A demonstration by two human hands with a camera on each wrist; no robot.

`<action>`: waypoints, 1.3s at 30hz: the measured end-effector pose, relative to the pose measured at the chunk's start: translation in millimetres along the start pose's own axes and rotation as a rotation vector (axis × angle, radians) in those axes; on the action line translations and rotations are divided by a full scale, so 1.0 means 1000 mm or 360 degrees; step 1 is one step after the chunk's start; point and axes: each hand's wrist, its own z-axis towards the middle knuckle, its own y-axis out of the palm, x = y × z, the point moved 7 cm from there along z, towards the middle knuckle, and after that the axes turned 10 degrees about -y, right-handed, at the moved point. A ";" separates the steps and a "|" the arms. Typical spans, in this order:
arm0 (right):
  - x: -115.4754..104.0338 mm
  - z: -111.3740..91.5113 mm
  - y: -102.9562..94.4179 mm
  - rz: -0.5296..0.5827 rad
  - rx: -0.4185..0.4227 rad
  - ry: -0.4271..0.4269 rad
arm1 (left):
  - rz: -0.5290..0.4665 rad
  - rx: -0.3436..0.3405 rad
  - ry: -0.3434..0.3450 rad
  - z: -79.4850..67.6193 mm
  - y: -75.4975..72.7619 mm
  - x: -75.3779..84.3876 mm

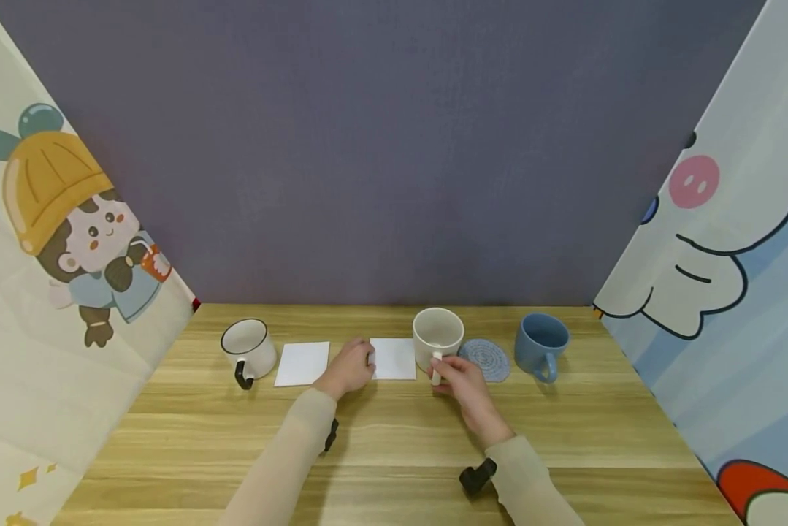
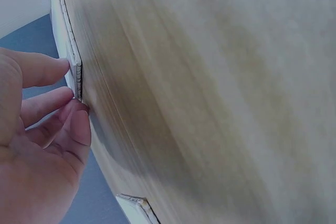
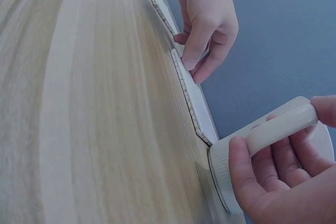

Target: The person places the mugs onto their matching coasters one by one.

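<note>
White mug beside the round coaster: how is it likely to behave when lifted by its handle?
The white mug looks stiff and probably breakable, given its smooth, ceramic-looking wall. Its handle sits on one side, so the body may sag away from it when lifted. Laid over, its round wall might roll, though the handle would probably stop it.

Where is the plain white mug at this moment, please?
In the head view, the plain white mug is just right of the middle, between a white square and the round blue coaster, with the right hand holding its handle.
</note>
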 end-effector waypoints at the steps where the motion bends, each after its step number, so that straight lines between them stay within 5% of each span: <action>1: 0.000 0.000 0.000 0.0007 -0.0004 0.0004 | 0.0007 0.0001 -0.0001 0.000 0.000 0.000; 39: 0.002 0.001 0.007 0.0220 0.0021 0.0034 | -0.0130 0.0010 -0.0098 0.000 0.003 0.000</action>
